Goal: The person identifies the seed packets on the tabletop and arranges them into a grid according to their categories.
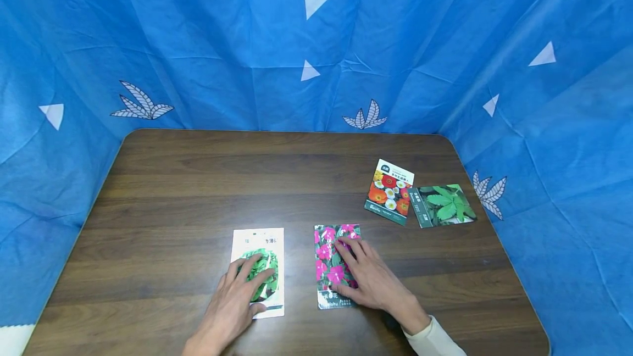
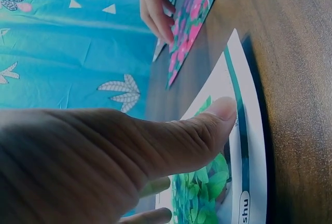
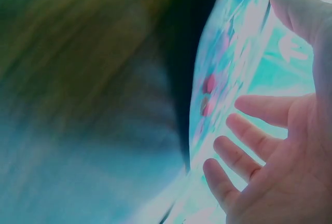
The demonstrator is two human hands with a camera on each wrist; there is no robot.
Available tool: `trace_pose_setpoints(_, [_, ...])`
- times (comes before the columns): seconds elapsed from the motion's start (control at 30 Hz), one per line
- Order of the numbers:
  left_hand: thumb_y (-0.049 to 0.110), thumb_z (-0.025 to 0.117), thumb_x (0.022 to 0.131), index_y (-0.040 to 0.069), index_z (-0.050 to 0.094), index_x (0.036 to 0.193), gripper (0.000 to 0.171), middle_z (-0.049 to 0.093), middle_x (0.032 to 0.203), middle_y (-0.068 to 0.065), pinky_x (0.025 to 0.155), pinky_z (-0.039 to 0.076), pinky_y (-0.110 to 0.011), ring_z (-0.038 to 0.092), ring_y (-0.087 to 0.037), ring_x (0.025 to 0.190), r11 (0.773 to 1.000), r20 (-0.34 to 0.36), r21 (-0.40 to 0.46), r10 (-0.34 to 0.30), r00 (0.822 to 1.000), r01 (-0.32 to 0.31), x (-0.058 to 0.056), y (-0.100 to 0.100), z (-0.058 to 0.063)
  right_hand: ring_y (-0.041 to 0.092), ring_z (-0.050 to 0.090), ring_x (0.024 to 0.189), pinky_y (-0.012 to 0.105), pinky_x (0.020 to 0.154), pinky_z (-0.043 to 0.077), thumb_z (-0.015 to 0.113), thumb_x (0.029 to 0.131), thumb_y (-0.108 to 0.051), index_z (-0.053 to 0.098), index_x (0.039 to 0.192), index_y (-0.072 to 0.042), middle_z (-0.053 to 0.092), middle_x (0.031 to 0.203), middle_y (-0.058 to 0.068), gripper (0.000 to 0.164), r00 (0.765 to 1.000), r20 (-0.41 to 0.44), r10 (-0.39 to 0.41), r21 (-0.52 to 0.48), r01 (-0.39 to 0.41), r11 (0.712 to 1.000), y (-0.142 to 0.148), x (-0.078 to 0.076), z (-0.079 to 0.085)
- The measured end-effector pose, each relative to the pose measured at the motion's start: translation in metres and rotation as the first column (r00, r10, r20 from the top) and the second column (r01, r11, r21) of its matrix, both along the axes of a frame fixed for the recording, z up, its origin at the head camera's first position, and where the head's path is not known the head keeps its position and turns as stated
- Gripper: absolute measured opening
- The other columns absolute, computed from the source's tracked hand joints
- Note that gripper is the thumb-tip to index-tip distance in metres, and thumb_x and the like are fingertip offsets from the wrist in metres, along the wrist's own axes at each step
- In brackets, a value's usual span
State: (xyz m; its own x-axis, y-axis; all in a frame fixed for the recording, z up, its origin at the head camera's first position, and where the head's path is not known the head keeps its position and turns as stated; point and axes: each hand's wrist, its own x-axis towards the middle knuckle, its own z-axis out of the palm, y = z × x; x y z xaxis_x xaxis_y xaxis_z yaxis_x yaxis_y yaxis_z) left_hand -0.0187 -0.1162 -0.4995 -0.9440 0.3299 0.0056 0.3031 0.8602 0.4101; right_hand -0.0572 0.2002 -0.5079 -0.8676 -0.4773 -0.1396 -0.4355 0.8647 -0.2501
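A white seed packet (image 1: pixel 275 238) with a picture of green leaves lies near the front of the table. My left hand (image 1: pixel 232 301) is over it with its fingers spread. In the left wrist view the thumb (image 2: pixel 197 136) lies across the packet near its green stripe. To the right is a seed packet with pink flowers (image 1: pixel 323 268). My right hand (image 1: pixel 371 282) is over that packet's right side, fingers apart and extended. The right wrist view shows those spread fingers (image 3: pixel 254 136) beside the glossy, overexposed packet (image 3: pixel 223 79); contact there is hard to tell.
At the back right lie a seed packet with orange and white flowers (image 1: pixel 388 194) and one with a green leaf (image 1: pixel 445 206), their edges meeting. They rest on the brown wooden table (image 1: pixel 198 180). A blue patterned curtain (image 1: pixel 222 32) surrounds its back and sides.
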Motion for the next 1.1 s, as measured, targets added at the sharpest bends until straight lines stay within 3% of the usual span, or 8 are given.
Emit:
trace_pose_setpoints(0.17, [0.023, 0.091, 0.065, 0.022, 0.069, 0.126, 0.065, 0.051, 0.146, -0.010, 0.091, 0.048, -0.049, 0.044, -0.033, 0.130, 1.000, -0.018, 0.000, 0.000, 1.000, 0.000, -0.001, 0.000, 0.001, 0.027, 0.039, 0.134, 0.051, 0.111, 0.041, 0.061, 0.088, -0.067, 0.037, 0.155, -0.018, 0.035, 0.156, 0.005, 0.087, 0.999, -0.032, -0.003, -0.001, 0.003, 1.000, 0.005, -0.003, 0.001])
trace_pose_setpoints(0.43, [0.023, 0.092, 0.064, 0.022, 0.068, 0.127, 0.067, 0.051, 0.146, -0.011, 0.093, 0.049, -0.053, 0.044, -0.037, 0.131, 1.000, 0.021, -0.026, 0.002, 1.000, -0.001, -0.002, 0.001, -0.002, 0.028, 0.043, 0.130, 0.052, 0.108, 0.043, 0.065, 0.086, -0.066, 0.043, 0.152, -0.015, 0.042, 0.151, 0.008, 0.086, 0.996, -0.083, -0.039, 0.020, 0.041, 0.999, 0.016, -0.011, 0.005])
trace_pose_setpoints(0.6, [0.023, 0.092, 0.063, 0.023, 0.068, 0.127, 0.068, 0.051, 0.146, -0.011, 0.092, 0.049, -0.052, 0.044, -0.037, 0.131, 1.000, 0.029, -0.030, 0.001, 1.000, 0.000, -0.002, 0.002, -0.001, 0.031, 0.044, 0.130, 0.054, 0.107, 0.042, 0.069, 0.086, -0.061, 0.046, 0.149, -0.010, 0.043, 0.149, 0.011, 0.084, 0.989, -0.139, -0.056, -0.026, 0.053, 0.998, 0.027, -0.019, 0.007])
trace_pose_setpoints(1.1, [0.024, 0.093, 0.063, 0.024, 0.067, 0.127, 0.069, 0.051, 0.146, -0.009, 0.089, 0.050, -0.051, 0.046, -0.035, 0.128, 0.999, 0.022, -0.051, -0.007, 1.000, 0.008, -0.002, 0.002, 0.000, 0.043, 0.034, 0.136, 0.065, 0.108, 0.036, 0.069, 0.089, -0.054, 0.042, 0.150, -0.005, 0.037, 0.152, 0.020, 0.082, 0.975, -0.106, -0.196, -0.029, 0.194, 0.981, 0.066, -0.060, 0.014])
